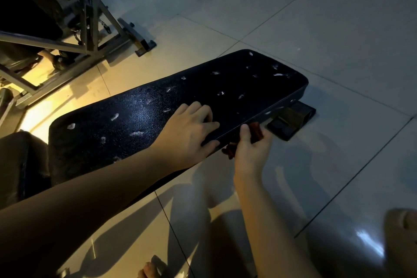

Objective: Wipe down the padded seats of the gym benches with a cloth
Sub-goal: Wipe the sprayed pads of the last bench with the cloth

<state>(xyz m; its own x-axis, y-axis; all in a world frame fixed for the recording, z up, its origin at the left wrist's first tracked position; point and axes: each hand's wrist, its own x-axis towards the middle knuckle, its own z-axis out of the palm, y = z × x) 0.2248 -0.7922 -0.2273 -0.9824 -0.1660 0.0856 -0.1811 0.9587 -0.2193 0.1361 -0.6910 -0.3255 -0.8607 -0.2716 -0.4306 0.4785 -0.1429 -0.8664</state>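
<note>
Left hand [191, 133] resting loose-fingered on pad [225, 88] by its near edge, right hand [251, 149] gripping red cloth [256, 131] against that edge

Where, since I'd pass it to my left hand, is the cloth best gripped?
Probably the loose end of the cloth that sticks out left of the right hand, below the bench edge. Come from the left with the left hand: that end looks free, while the upper part is pinched by the right thumb.
</note>
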